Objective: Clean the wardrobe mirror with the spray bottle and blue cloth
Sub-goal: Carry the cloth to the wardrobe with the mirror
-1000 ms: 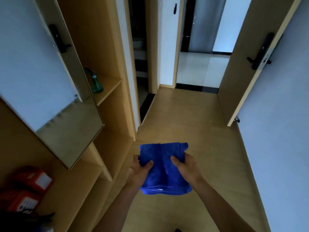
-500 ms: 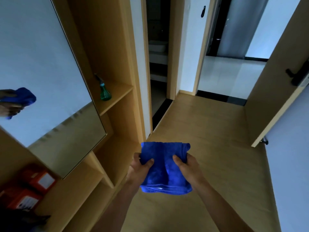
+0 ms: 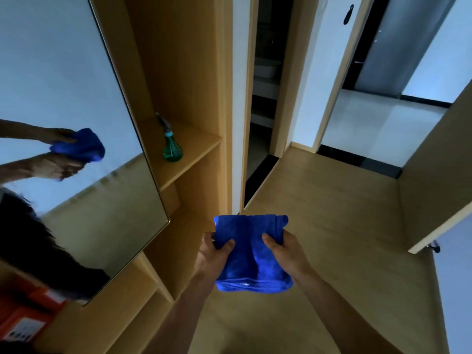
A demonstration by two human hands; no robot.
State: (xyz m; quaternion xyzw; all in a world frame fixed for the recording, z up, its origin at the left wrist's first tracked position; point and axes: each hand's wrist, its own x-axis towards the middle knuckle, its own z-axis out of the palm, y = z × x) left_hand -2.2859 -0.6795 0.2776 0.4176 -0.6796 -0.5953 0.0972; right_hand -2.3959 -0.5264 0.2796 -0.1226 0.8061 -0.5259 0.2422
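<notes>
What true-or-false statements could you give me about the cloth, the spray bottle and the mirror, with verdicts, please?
1. The left hand and the right hand both grip the blue cloth. True.
2. The spray bottle is held in the right hand. False: it stands on the wardrobe shelf, just right of the mirror.
3. The blue cloth is pressed against the mirror. False: it is held out in front of the person, clear of the glass.
4. The mirror reflects the hands and the cloth. True.
</notes>
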